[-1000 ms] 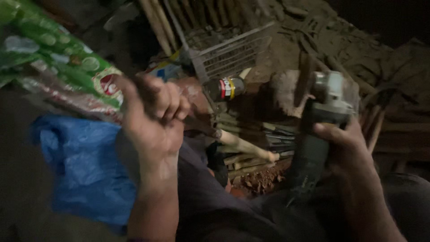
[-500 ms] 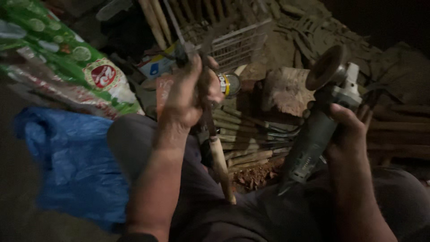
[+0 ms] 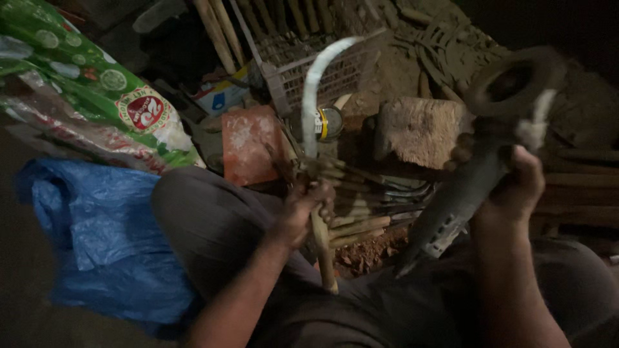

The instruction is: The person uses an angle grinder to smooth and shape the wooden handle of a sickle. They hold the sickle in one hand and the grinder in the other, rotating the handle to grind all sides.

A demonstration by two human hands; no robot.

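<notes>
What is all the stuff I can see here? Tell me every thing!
Sickle: one, pale curved blade, wooden handle, held upright at centre.
Angle grinder: one, grey, at right, disc end up.
Blue plastic sheet: one, at lower left.
Green printed bag: one, at upper left.
Red block: one, behind the knee.
Wire basket: one, pale, at top centre.
Stone block: one, brownish, right of centre.
Small can: one, yellow band, under the basket.
Wooden sticks: several, between the legs.
Left hand: gripping the sickle handle.
Right hand: gripping the grinder.

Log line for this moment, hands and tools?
left hand: grips sickle by handle | right hand: holds angle grinder, disc up
</notes>
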